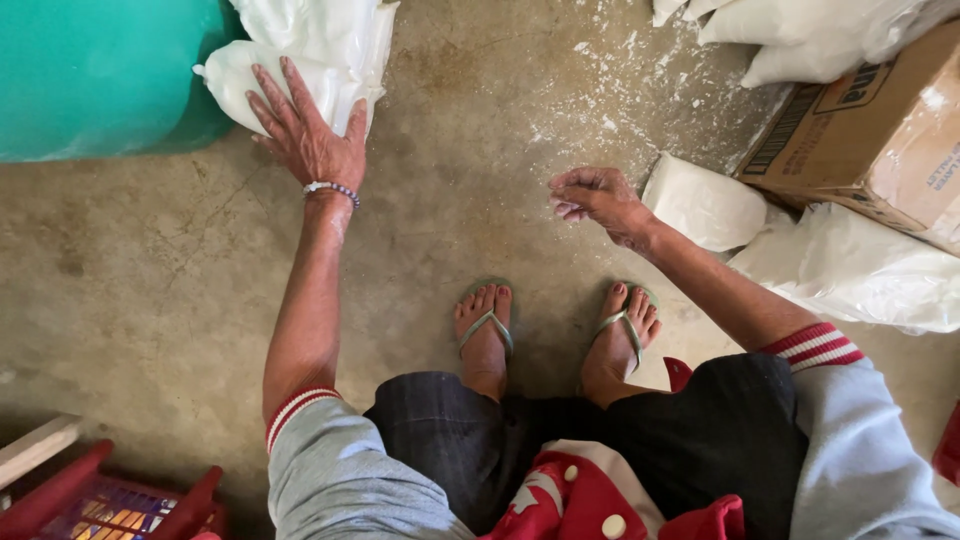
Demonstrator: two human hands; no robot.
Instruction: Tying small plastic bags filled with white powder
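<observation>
left hand [308,135] lies flat, fingers spread, on a white filled bag [262,82] beside the green drum [95,75], placing or gripping unclear, right hand [598,197] loosely curled, holding nothing, near another white bag [705,203]; lifting likely needs fingers closing round it.

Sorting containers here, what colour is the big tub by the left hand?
Teal green tub, head view.

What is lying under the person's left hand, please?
The left hand rests flat on a white filled plastic bag, stacked with other white bags beside a green container. The patch under the palm is hidden.
</observation>
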